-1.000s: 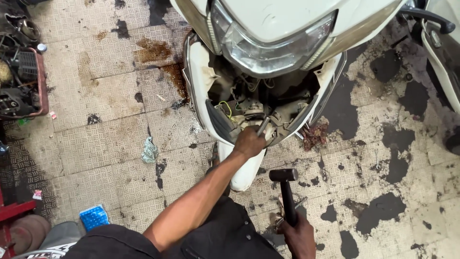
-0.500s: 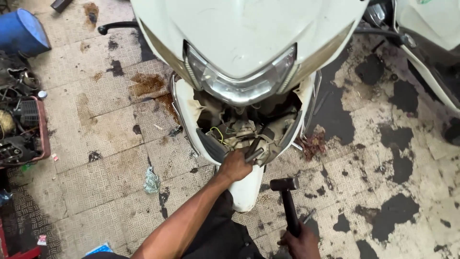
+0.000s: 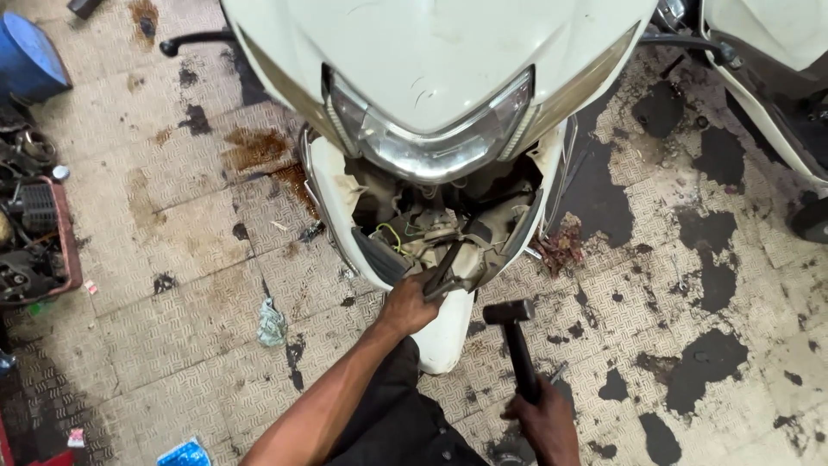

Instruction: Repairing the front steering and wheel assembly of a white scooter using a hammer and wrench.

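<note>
head view: the left hand (image 3: 410, 304) is closed around a dark metal tool (image 3: 444, 269) poked into the open front of the white scooter (image 3: 448, 52), under the headlight (image 3: 431, 142); the right hand (image 3: 545, 423) grips a black hammer (image 3: 516, 341) raised just beside it. a glancing blow could catch the left knuckles or crack the thin fairing. the tool's tip is lost among wires and brackets, and the right hand's fingers are partly cut off.

Scooter (image 3: 431, 78) ahead; crate (image 3: 39, 250) far left on floor (image 3: 172, 259); rag (image 3: 271, 324) between them.
</note>
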